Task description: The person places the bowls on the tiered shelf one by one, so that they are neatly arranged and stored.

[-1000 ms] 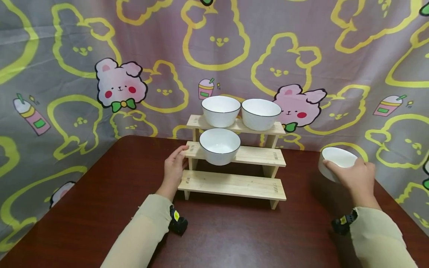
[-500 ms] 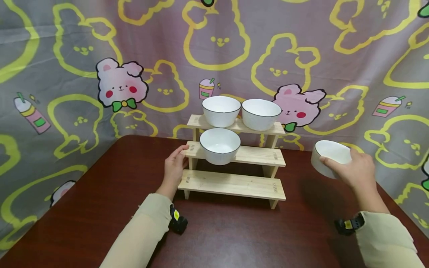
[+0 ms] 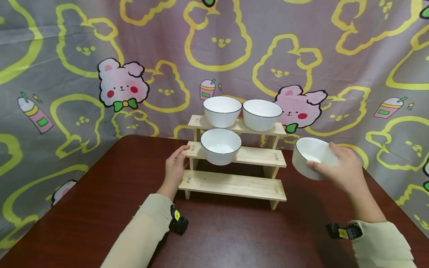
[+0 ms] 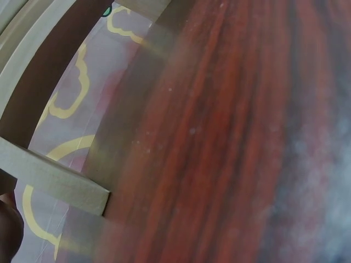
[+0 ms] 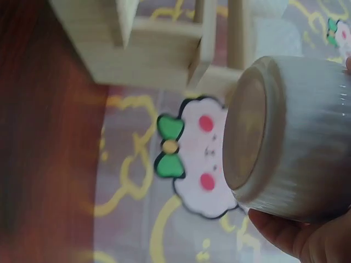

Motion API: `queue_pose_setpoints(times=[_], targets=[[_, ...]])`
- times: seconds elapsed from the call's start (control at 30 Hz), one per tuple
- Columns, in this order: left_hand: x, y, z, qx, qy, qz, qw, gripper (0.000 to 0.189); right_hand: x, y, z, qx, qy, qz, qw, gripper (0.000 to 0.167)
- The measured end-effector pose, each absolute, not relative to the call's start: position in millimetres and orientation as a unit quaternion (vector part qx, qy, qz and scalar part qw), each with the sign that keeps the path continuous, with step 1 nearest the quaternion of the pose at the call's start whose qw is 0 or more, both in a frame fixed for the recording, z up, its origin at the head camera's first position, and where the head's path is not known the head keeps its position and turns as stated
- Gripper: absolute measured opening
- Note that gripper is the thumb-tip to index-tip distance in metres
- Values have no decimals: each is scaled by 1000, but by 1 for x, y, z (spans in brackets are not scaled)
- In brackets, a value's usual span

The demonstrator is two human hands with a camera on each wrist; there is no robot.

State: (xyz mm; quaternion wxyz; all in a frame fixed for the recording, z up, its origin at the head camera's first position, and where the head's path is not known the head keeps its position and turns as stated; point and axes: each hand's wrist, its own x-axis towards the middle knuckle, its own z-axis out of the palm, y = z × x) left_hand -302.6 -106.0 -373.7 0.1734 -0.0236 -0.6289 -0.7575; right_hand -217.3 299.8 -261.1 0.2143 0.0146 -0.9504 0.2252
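My right hand (image 3: 345, 169) grips a white bowl (image 3: 310, 163) with a dark rim, thumb on its near side, fingers behind it. It is tilted and held above the table, right of the wooden three-step rack (image 3: 234, 184). In the right wrist view the bowl's underside and ribbed wall (image 5: 312, 137) fill the right side. My left hand (image 3: 175, 167) pinches the left end of the rack's middle shelf. On that shelf stands another white bowl (image 3: 221, 147). Two more, a left bowl (image 3: 222, 111) and a right bowl (image 3: 262, 115), stand side by side on the top shelf.
The rack's lowest shelf (image 3: 231, 185) carries no bowl. A dark red-brown wooden table (image 3: 234, 238) lies under everything. Behind it hangs a patterned cloth (image 3: 161, 44) with yellow outlines and pink rabbit heads, wrapping round both sides.
My right hand has lifted the bowl from the right and carried it left, toward the rack. The left hand and the other bowls stay in place.
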Motion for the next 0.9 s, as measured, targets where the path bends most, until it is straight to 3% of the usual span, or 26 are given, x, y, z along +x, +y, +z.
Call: queue_pose_setpoints(times=[0.5, 0.73, 0.9], targets=[[-303, -107, -374, -35, -612, -771, 171, 33, -220, 248, -253, 64, -948, 255, 177, 86], [-304, -107, -374, -36, -619, -765, 174, 32, -233, 224, -254, 99, -942, 253, 195, 72], [-303, -107, -375, -32, -616, -768, 173, 32, -239, 209, -256, 96, -943, 264, 180, 76]])
